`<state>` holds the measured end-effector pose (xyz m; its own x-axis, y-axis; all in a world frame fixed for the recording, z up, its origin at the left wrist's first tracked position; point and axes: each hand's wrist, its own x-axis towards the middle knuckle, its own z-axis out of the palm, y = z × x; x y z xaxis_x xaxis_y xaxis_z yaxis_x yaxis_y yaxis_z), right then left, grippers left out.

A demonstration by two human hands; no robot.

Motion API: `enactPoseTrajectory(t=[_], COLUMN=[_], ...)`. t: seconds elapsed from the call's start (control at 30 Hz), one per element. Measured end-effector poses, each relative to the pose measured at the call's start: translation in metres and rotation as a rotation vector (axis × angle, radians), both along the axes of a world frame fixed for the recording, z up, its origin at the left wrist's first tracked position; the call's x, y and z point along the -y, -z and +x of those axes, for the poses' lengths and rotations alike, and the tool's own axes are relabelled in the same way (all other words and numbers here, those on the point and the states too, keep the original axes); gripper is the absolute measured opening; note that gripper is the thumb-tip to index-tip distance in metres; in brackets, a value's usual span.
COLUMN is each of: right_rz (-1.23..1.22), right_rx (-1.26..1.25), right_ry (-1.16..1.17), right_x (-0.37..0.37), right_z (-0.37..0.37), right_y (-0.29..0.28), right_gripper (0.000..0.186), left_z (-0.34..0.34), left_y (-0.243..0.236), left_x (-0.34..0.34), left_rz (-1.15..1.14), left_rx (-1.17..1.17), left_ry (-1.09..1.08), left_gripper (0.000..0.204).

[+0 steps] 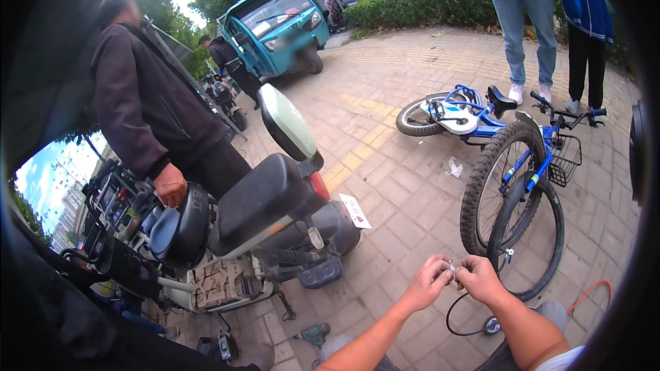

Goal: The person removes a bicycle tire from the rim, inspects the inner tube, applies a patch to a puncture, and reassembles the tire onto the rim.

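My left hand [432, 282] and my right hand [479, 279] meet fingertip to fingertip, both closed in a pinch. Between them is a small pale or shiny piece, too small to name. A thin black hose [450, 316] curves down from beside my right hand to a round gauge [491, 325] next to my right forearm. Just beyond my hands, a black inner tube [550, 261] hangs in a loop out of the knobby tyre [481, 192]. That wheel belongs to a blue bicycle [543, 154] lying on its side.
An electric scooter [268, 199] stands at left, a person's hand [170, 185] by its seat. A power drill [316, 334] lies near my left forearm, an orange hose [599, 284] at right. Two people stand behind the bicycle. A teal three-wheeler [275, 31] is parked farther back.
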<state>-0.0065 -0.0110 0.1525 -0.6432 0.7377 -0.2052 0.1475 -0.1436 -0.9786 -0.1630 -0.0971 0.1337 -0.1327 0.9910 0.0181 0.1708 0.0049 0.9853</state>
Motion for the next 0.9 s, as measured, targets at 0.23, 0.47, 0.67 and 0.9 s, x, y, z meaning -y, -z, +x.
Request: enactPoseTrajectory(t=[0.23,0.47,0.67,0.9], right_rz=[-0.089,-0.097,-0.012,0.087], right_rx=[-0.047,-0.083,-0.018,0.042], right_ry=[-0.020,-0.023,-0.026,-0.009], right_x=[0.003,0.004,0.006,0.005], right_z=[-0.001,0.000,-0.002,-0.003], right_y=[-0.001,-0.011,-0.008,-0.004], right_gripper=[0.019,0.020,0.021,0.020], left_z=[-0.003,-0.003,-0.002,-0.002], left_y=[-0.005,-0.008,-0.007,-0.016], left_x=[0.005,0.005,0.007,0.006], left_rz=[-0.003,0.033,0.071,0.021], left_rx=[0.004,-0.210,-0.275,-0.273], left_ry=[-0.008,-0.078,-0.089,-0.079], left_gripper=[0.021,0.017,0.016,0.019])
